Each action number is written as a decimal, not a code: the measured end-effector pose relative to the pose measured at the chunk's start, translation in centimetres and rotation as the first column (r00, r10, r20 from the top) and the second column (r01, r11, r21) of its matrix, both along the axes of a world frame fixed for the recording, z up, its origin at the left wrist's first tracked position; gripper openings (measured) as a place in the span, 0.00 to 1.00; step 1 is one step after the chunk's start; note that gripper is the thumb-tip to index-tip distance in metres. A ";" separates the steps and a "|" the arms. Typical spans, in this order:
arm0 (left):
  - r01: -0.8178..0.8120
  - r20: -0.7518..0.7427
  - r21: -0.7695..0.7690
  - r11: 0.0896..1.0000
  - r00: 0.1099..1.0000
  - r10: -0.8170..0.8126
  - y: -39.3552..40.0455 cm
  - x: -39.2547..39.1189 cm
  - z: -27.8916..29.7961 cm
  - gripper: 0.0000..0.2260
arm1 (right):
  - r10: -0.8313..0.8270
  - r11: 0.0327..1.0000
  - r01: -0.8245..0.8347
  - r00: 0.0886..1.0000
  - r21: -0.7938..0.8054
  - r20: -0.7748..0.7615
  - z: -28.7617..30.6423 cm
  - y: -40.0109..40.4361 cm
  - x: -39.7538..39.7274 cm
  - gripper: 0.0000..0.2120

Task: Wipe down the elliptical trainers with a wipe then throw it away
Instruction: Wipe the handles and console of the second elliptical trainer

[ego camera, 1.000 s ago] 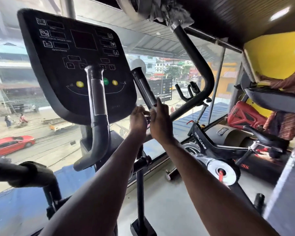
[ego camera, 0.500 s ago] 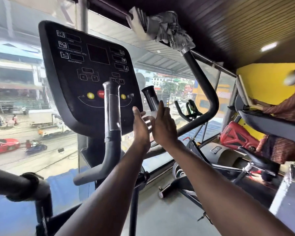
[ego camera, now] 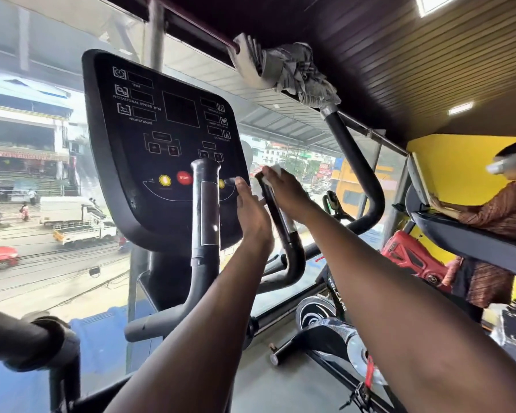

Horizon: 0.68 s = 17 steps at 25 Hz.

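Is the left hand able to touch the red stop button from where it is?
Probably yes. The left hand is already up by the console's lower right edge, and the red stop button is close by, though the upright handlebar stands between them, so it must go around.

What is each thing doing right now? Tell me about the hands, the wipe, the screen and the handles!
Right hand: wrapped around the top of the right grip, pressing the wipe on it.
Wipe: white, bunched under the right hand.
Right grip: upright, being wiped.
Left hand: open, fingers straight, beside the grip.
Middle grip: upright, untouched.
Console: displays dark.
Cloth: draped over the tall handlebar's top.
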<state>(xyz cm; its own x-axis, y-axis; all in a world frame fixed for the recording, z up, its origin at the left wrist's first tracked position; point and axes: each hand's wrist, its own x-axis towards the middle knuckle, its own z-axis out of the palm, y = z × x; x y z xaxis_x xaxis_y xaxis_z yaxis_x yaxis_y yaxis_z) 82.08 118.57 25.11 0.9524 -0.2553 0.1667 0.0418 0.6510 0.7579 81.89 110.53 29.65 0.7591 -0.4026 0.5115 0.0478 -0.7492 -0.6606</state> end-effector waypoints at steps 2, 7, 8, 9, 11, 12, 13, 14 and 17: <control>0.001 -0.038 -0.016 1.000 0.999 -0.001 0.2 0.0 0.8 0.34 | -0.071 0.992 0.059 0.991 0.108 0.116 0.2 0.3 -0.4 0.23; -0.004 -0.043 -0.100 0.995 0.999 0.000 -0.2 1.0 1.6 0.33 | -0.170 0.765 0.201 0.979 -0.611 0.108 0.8 3.1 1.5 0.13; -0.015 -0.021 -0.073 0.997 1.000 0.014 -0.2 1.1 1.4 0.34 | -0.213 0.787 0.223 0.973 -0.575 0.086 1.3 3.2 2.0 0.14; -0.030 0.000 -0.048 0.998 1.000 0.030 -0.4 1.5 1.2 0.35 | -0.223 0.839 0.233 0.971 -0.491 0.080 2.0 2.8 2.5 0.15; -0.045 0.038 -0.024 0.999 0.998 0.046 -0.5 1.6 1.3 0.38 | -0.112 0.989 0.117 0.992 -0.087 0.060 3.2 2.1 2.4 0.18; -0.044 0.061 0.002 0.999 0.997 0.044 -0.6 1.6 1.4 0.39 | -0.027 0.989 0.016 0.997 0.147 0.074 3.5 2.0 2.1 0.19; -0.053 0.090 0.043 0.998 0.995 0.049 -0.8 1.9 1.5 0.38 | 0.016 0.956 -0.039 0.996 0.289 0.084 3.3 1.7 1.7 0.21; -0.066 0.120 0.095 0.993 0.991 0.054 -0.8 1.9 1.7 0.35 | 0.015 0.939 -0.041 0.997 0.342 0.078 2.7 1.4 1.1 0.22; -0.117 0.178 0.223 0.968 0.981 0.078 -1.6 2.0 2.3 0.30 | 0.032 0.895 -0.033 0.999 0.446 0.010 -0.1 -0.7 0.0 0.19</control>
<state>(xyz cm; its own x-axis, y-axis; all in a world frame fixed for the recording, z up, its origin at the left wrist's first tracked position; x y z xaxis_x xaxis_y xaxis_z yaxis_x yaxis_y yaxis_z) 84.10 117.02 27.45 0.9384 -0.2127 0.2724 -0.1528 0.4517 0.8790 81.85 109.80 29.55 0.7747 -0.5639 0.2860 0.0691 -0.3742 -0.9248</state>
